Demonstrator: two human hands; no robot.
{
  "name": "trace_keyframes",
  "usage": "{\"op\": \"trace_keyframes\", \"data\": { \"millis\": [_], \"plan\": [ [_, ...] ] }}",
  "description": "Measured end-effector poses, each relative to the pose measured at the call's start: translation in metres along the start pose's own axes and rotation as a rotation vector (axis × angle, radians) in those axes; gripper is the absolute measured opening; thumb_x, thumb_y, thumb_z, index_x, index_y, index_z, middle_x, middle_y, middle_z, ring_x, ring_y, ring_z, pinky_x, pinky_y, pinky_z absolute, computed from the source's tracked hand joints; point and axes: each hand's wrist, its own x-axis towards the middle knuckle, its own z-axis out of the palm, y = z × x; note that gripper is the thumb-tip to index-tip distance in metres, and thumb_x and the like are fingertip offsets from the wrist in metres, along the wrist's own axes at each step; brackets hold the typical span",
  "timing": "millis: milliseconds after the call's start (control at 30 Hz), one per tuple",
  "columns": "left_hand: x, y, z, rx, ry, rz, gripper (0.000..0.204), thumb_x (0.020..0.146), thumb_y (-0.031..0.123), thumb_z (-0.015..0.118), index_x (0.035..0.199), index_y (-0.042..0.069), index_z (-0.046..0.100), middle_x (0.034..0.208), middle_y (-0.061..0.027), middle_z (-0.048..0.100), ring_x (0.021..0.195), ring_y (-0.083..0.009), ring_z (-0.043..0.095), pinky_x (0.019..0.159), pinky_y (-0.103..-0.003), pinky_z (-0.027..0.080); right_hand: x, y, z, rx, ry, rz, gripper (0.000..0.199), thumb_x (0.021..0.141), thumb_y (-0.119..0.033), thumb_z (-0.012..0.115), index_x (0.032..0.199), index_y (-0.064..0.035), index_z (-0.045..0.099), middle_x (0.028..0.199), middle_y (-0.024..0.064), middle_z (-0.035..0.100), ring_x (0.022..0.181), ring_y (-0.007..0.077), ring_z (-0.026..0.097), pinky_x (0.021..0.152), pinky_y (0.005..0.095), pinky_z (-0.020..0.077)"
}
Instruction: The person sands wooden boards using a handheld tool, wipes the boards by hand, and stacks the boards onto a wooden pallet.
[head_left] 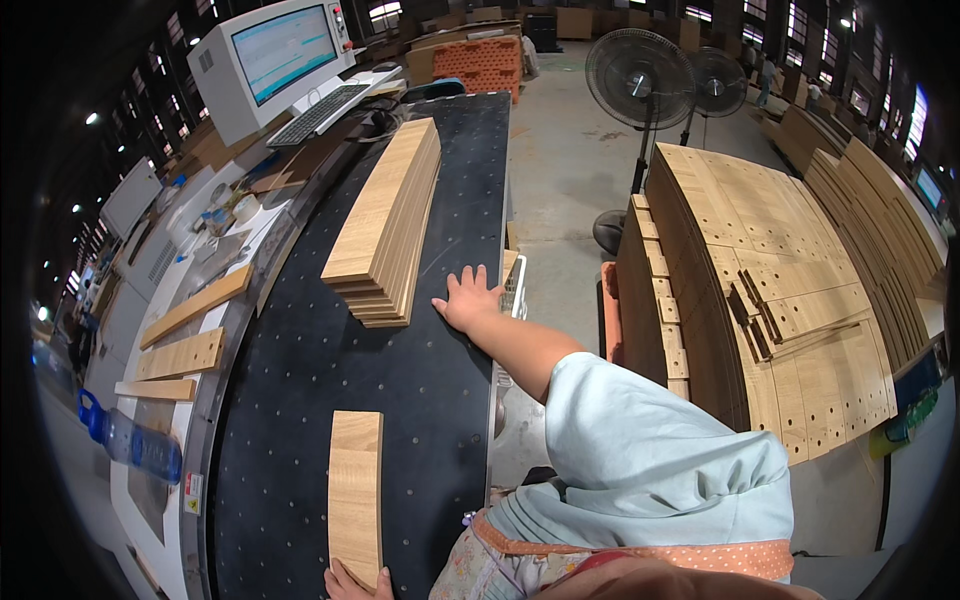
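Observation:
A single wood-grain board (pixel 356 480) lies lengthwise on the black perforated table (pixel 430 420). My left hand (pixel 357 582) grips its near end, fingers at the left edge and thumb at the right; part of this hand is cut off by the lower rim. Farther up, my right hand (pixel 468 298) rests flat on the table with its fingers spread and nothing in it. Just left of that hand stands a neat stack of long wood-grain boards (pixel 385 220), apart from the single board.
Three loose wooden strips (pixel 183 354) and a blue water bottle (pixel 130 440) lie on the side ledge at left. A monitor (pixel 283 55) with a keyboard (pixel 318 115) stands far left. Stacked drilled panels (pixel 800 290) and a standing fan (pixel 640 80) are on the right.

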Motion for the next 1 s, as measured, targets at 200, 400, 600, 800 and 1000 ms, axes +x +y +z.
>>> {"op": "trace_keyframes", "data": {
  "millis": [200, 400, 600, 800, 1000],
  "plan": [
    [-0.001, -0.005, 0.003, -0.005, 0.005, 0.015, 0.089, 0.059, 0.06, 0.07, 0.129, 0.013, 0.043, 0.125, -0.0173, 0.046, 0.115, -0.036, 0.044, 0.093, -0.051, 0.035, -0.002, -0.001, -0.002, -0.001, -0.013, 0.003, 0.062, 0.089, -0.05, 0.041, 0.139, -0.0135, 0.03, 0.147, 0.0115, 0.018, 0.137, 0.0311, 0.009, 0.097, 0.063, 0.0237],
    [0.005, 0.004, -0.006, -0.046, -0.078, 0.012, 0.094, 0.058, 0.061, 0.071, 0.129, 0.007, 0.042, 0.124, -0.0216, 0.045, 0.114, -0.039, 0.043, 0.094, -0.05, 0.035, -0.001, 0.003, -0.005, -0.002, -0.017, 0.011, 0.062, 0.089, -0.049, 0.04, 0.139, -0.014, 0.029, 0.147, 0.0114, 0.018, 0.137, 0.031, 0.009, 0.097, 0.063, 0.0236],
    [0.0, 0.0, -0.007, -0.061, -0.049, 0.017, 0.086, 0.06, 0.046, 0.074, 0.128, 0.006, 0.041, 0.125, -0.0224, 0.044, 0.116, -0.0389, 0.041, 0.097, -0.05, 0.031, 0.003, -0.009, 0.001, 0.031, 0.009, -0.009, 0.064, 0.087, -0.05, 0.043, 0.137, -0.0131, 0.032, 0.146, 0.0123, 0.02, 0.136, 0.0324, 0.009, 0.097, 0.0638, 0.0235],
    [-0.003, 0.005, 0.003, -0.196, -0.015, -0.033, 0.079, 0.063, 0.031, 0.076, 0.128, 0.004, 0.039, 0.13, -0.0226, 0.037, 0.123, -0.0382, 0.033, 0.104, -0.056, 0.017, 0.007, 0.002, 0.014, 0.009, 0.109, -0.059, 0.058, 0.082, -0.048, 0.049, 0.127, -0.0114, 0.044, 0.139, 0.0143, 0.032, 0.132, 0.036, 0.017, 0.095, 0.0661, 0.0271],
    [0.001, 0.008, -0.014, -0.18, -0.089, -0.121, 0.08, 0.062, 0.042, 0.074, 0.127, 0.005, 0.043, 0.128, -0.0199, 0.04, 0.122, -0.0356, 0.034, 0.103, -0.057, 0.018, 0.017, 0.014, 0.028, -0.004, 0.184, -0.11, 0.055, 0.079, -0.049, 0.055, 0.126, -0.0198, 0.048, 0.137, 0.0042, 0.038, 0.13, 0.022, 0.028, 0.094, 0.0623, 0.0296]
  ]
}}
